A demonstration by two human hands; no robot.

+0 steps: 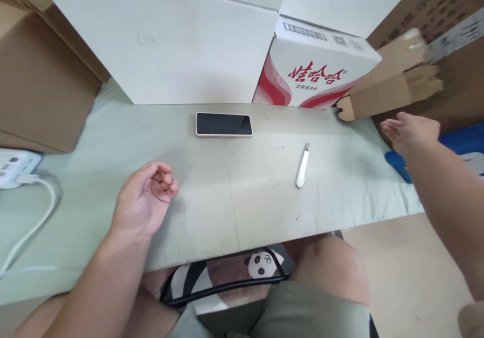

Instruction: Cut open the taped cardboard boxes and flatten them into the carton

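My left hand (145, 199) rests on the pale green table top (234, 202), fingers curled loosely inward, nothing visible in it. My right hand (410, 131) reaches out past the table's right edge toward a brown cardboard flap (389, 88), fingers stretched out and holding nothing. A phone (224, 124) with a dark screen lies flat near the back of the table. A small white utility knife (302, 166) lies between the two hands, nearer the right one.
A large white box (181, 40) and a red-and-white printed carton (313, 70) stand along the back. Brown cardboard boxes (41, 80) flank the left and right. A white power strip (15, 166) with cable sits at left. Something blue (463, 144) lies beyond the right edge.
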